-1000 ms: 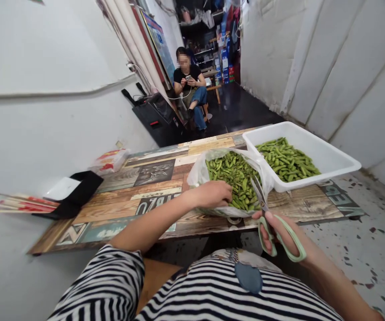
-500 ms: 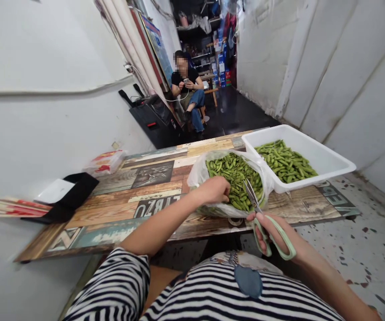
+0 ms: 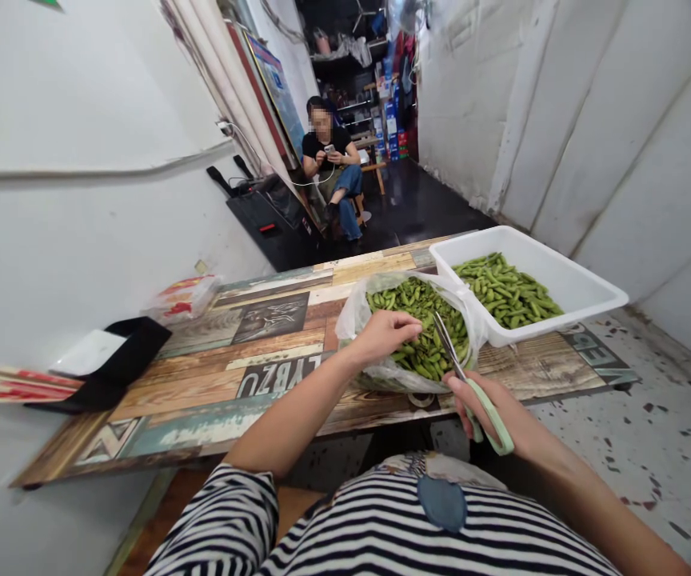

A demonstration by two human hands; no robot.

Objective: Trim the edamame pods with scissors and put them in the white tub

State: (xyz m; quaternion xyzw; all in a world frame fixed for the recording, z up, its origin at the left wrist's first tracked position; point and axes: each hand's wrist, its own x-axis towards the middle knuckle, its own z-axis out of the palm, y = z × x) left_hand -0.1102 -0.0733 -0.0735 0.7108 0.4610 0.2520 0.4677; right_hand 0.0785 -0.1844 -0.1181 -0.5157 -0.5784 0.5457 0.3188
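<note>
Green edamame pods (image 3: 413,298) fill a clear plastic bag (image 3: 353,316) that stands open on the table. Over the bag's near left side is my left hand (image 3: 385,332), thumb and fingers pinched together; whatever is between the tips is too small to make out. My right hand (image 3: 489,404) grips scissors (image 3: 454,356) with pale green handles. Their blades point up and away over the right part of the bag, a little right of my left fingertips and apart from them.
A white plastic tub (image 3: 585,280) with more edamame pods stands right of the bag. On the table's left lie a black holder (image 3: 133,340), red-and-white wrapped sticks (image 3: 18,384) and a plastic packet (image 3: 181,298). Beyond the table, a seated person (image 3: 334,160) holds a phone.
My left hand has risen slightly from the pods and its fingers now point right toward the scissors. The scissors have tilted, their handles drawn closer together. The view has shifted a little.
</note>
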